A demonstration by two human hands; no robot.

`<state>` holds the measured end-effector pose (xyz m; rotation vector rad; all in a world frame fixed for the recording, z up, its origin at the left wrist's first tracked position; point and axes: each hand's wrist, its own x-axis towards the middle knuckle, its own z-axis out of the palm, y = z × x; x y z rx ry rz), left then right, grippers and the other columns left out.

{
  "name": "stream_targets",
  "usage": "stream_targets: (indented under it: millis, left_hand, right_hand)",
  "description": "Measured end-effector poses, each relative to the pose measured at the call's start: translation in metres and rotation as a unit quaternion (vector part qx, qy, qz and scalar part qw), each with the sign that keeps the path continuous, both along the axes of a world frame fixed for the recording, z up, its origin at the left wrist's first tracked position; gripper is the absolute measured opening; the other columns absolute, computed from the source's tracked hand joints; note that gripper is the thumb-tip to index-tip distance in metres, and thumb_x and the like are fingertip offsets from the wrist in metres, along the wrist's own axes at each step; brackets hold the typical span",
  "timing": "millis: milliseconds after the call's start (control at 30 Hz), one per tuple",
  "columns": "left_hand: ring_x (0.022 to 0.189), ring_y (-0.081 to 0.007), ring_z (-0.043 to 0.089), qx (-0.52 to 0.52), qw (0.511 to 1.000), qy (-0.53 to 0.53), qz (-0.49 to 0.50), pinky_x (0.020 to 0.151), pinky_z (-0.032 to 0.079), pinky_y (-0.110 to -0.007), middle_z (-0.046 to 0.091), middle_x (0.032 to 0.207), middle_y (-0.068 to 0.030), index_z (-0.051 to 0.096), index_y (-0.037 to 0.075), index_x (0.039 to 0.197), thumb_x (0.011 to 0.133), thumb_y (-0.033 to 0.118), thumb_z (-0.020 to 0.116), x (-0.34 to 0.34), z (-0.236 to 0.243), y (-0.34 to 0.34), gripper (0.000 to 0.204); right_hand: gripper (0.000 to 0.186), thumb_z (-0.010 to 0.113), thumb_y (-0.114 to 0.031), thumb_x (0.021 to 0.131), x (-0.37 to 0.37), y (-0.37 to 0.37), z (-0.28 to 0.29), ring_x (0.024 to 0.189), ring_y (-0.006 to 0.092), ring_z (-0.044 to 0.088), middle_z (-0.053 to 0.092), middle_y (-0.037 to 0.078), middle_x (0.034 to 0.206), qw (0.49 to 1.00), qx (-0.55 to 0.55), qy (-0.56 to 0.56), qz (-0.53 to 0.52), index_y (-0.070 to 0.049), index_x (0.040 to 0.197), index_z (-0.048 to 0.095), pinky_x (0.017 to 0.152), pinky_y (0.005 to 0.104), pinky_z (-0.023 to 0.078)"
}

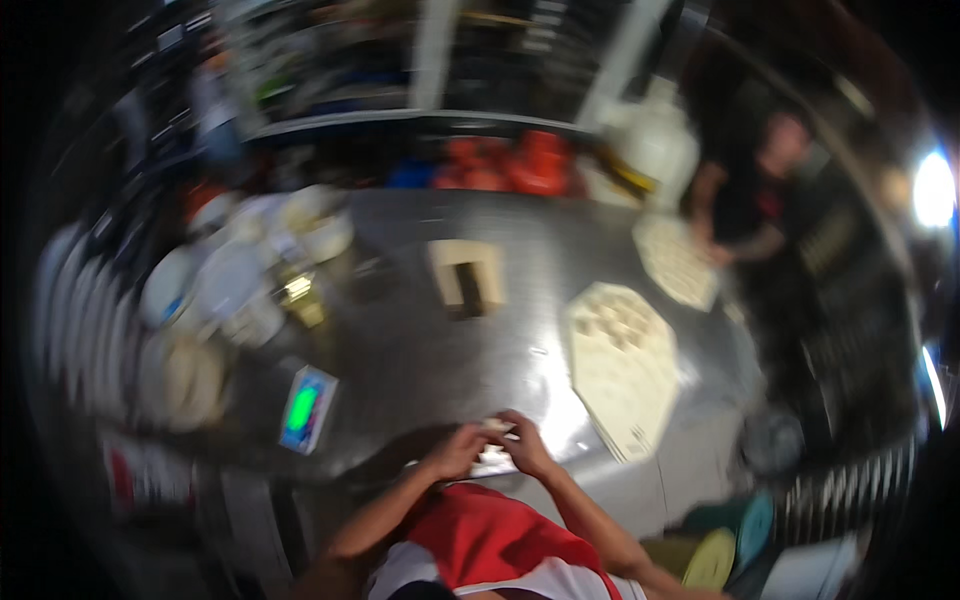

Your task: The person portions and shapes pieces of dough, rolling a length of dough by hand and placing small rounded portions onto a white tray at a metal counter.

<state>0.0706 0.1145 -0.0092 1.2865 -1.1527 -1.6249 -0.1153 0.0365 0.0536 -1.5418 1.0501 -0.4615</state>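
Note:
Close in front of my red and white apron, both hands meet over the near edge of the steel table (pixel 420 330). A small pale piece of dough (pixel 494 426) is pinched between the fingers of my left hand (pixel 458 453) and my right hand (pixel 526 447). Motion blur hides its exact shape. Just under the hands, something white (pixel 492 459) shows. To the right lies a pale eight-sided board (pixel 625 390) with several small dough-coloured pieces (pixel 618 320) at its far end.
On the left stand a scale with a green display (pixel 303 405) and clustered pale bowls (pixel 230 275). A cream block with a dark strip (pixel 466 275) lies mid-table. At far right, a person in dark clothes (pixel 750 195) reaches to a second filled board (pixel 675 260). Red containers (pixel 540 163) line the back.

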Motion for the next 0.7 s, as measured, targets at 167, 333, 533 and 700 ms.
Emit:
stream_targets:
  millis: [167, 333, 533, 700]
  left_hand:
    - [0.075, -0.0152, 0.067, -0.021, 0.987, -0.152, -0.054, 0.072, 0.054, -0.038, 0.072, 0.086, -0.0046, 0.069, 0.001, 0.121, 0.114, 0.034, 0.048, 0.033, 0.095, -0.009, 0.040]
    - [0.089, -0.0352, 0.077, -0.018, 0.975, -0.173, -0.137, 0.079, 0.056, -0.048, 0.077, 0.094, -0.0218, 0.067, -0.003, 0.114, 0.109, 0.031, 0.053, 0.011, 0.093, -0.055, 0.037]
    - [0.102, -0.0548, 0.066, -0.211, 0.930, -0.289, -0.086, 0.084, 0.053, -0.063, 0.070, 0.104, -0.0351, 0.064, -0.003, 0.113, 0.104, 0.022, 0.055, -0.043, 0.122, -0.096, 0.028]
    - [0.100, -0.0480, 0.071, -0.161, 0.899, -0.389, -0.119, 0.087, 0.058, -0.054, 0.072, 0.104, -0.0299, 0.066, -0.004, 0.098, 0.100, 0.019, 0.059, -0.072, 0.090, -0.111, 0.024]
  right_hand:
    - [0.022, 0.072, -0.018, 0.101, 0.030, -0.028, 0.075, 0.085, 0.0161, 0.069, 0.070, 0.009, 0.097, 0.993, -0.039, 0.048, 0.098, -0.004, 0.115, 0.063, 0.076, 0.0326, 0.056]
    - [0.020, 0.063, -0.020, 0.104, -0.006, -0.049, 0.059, 0.084, 0.0192, 0.065, 0.069, 0.012, 0.092, 0.998, -0.039, 0.043, -0.027, -0.001, 0.113, 0.063, 0.077, 0.0368, 0.054]
    - [0.043, 0.076, -0.042, 0.097, -0.029, -0.062, 0.021, 0.080, 0.0148, 0.064, 0.070, 0.008, 0.084, 0.970, -0.144, 0.100, -0.167, 0.000, 0.105, 0.070, 0.074, 0.0361, 0.056]
    - [0.028, 0.068, -0.027, 0.101, -0.025, -0.071, 0.058, 0.070, 0.0153, 0.063, 0.068, 0.010, 0.074, 0.972, -0.134, 0.123, -0.149, 0.001, 0.097, 0.065, 0.065, 0.0368, 0.053]
